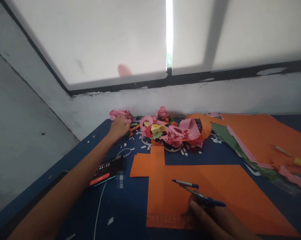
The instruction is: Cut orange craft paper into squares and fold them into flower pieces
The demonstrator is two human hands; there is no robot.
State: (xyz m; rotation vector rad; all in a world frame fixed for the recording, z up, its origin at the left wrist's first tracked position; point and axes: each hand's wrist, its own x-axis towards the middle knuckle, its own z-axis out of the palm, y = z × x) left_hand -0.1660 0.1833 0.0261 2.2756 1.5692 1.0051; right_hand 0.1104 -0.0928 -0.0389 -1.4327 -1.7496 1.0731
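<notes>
My left hand [119, 127] reaches to the far left of the table, at a pink crumpled paper flower [121, 115]; its fingertips lie against the paper, and its grip is hard to make out. At the lower right my right hand [210, 216] is closed on a blue-and-silver compass [205, 198] with a pen [185, 183] attached, above a large orange sheet [215, 186]. A clear ruler [165, 220] lies along the sheet's near edge. A narrow orange strip [157, 156] overlaps the sheet's upper left corner, beside smaller orange pieces [140, 165].
Pink, yellow and green paper flowers [174, 135] are heaped by the wall. A phone [108, 170] with a white cable lies left of centre. Stacked orange, pink and green sheets [262, 136] cover the right side. White scraps dot the blue table [130, 200].
</notes>
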